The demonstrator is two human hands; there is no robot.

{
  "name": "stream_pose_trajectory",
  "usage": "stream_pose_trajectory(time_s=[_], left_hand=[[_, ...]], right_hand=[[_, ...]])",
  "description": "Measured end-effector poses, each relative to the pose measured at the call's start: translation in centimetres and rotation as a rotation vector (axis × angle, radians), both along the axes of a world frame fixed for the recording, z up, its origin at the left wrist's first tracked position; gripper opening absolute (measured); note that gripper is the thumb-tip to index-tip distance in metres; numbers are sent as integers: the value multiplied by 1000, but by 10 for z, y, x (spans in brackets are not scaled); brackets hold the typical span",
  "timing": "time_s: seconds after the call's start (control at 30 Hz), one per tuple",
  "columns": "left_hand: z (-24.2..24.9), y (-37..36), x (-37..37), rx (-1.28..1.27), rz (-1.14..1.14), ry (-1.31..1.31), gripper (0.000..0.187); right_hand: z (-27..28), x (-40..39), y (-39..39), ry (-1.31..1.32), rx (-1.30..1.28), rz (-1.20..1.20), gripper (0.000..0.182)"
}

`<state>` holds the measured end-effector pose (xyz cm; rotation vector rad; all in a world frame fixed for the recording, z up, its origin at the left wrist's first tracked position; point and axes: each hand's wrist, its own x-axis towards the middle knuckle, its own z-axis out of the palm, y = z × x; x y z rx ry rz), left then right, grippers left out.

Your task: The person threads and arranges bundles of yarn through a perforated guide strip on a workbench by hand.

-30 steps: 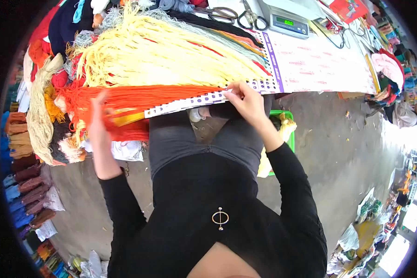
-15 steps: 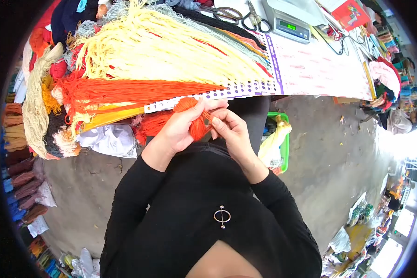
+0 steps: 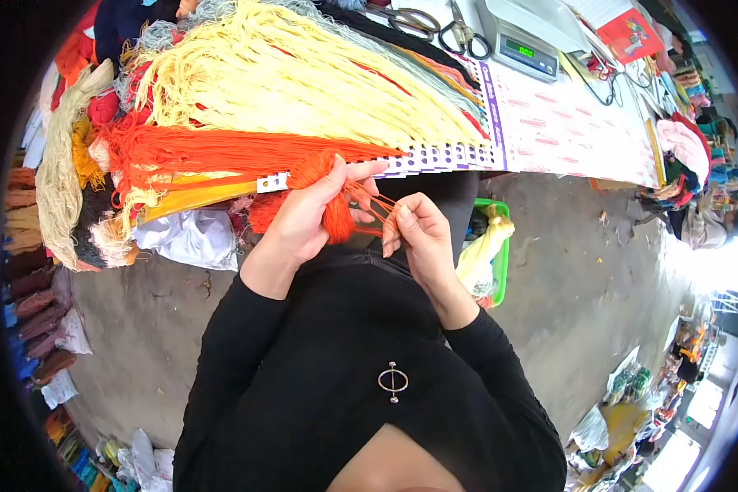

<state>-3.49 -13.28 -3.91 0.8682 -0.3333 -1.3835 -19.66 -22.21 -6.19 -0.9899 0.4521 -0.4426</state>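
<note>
A bundle of orange-red yarn (image 3: pixel 336 215) hangs in my left hand (image 3: pixel 305 215), its fingers and thumb around it. A few strands stretch from the bundle to my right hand (image 3: pixel 422 238), which pinches them between thumb and fingertips. Just beyond my hands, long orange-red strands (image 3: pixel 246 153) lie on the table, their ends at a punched white card strip (image 3: pixel 435 157). Pale yellow strands (image 3: pixel 262 78) are spread behind them.
Scissors (image 3: pixel 465 37) and a digital scale (image 3: pixel 526 51) stand at the back of the table, near a red booklet (image 3: pixel 630 37). A green basket (image 3: pixel 501 275) is on the floor to the right. A white bag (image 3: pixel 190 238) hangs at the left.
My hands have moved apart, the left one leftward with the bundle, the right one rightward. The strands between them are drawn out longer. The view has shifted slightly.
</note>
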Motion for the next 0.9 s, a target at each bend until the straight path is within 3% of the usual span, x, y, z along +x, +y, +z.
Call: stream_pose_trajectory(time_s=[0.4, 0.53, 0.6, 0.63, 0.67, 0.7, 0.73, 0.77, 0.83, 0.87, 0.9], left_hand=[[8, 0, -1, 53, -50, -27, 52], [12, 0, -2, 93, -7, -63, 55], [10, 3, 1, 194, -41, -148, 58], [7, 7, 6, 269, -91, -210, 60], [11, 13, 10, 193, -168, -191, 64], [2, 27, 23, 127, -256, 1, 66], [-1, 40, 37, 106, -189, 93, 66], [-8, 56, 55, 7, -76, 178, 63], [-4, 97, 95, 22, 319, 334, 41], [-14, 126, 121, -152, 395, 325, 31], [-15, 157, 142, -134, 614, 268, 28]], right_hand=[[8, -1, 3, 76, 7, -63, 20], [13, -6, 0, 314, -217, 142, 17], [14, -9, -4, 330, -710, 73, 13], [21, -10, -10, 317, -679, 1, 9], [31, -10, -22, 251, -949, -151, 9], [19, -20, -42, 150, -949, -228, 10], [25, -30, -56, 91, -610, -283, 11], [28, -42, -71, -136, -205, -345, 12], [28, -80, -111, -330, 153, -538, 16], [26, -101, -133, -494, 325, -552, 16], [24, -123, -155, -546, 292, -421, 14]])
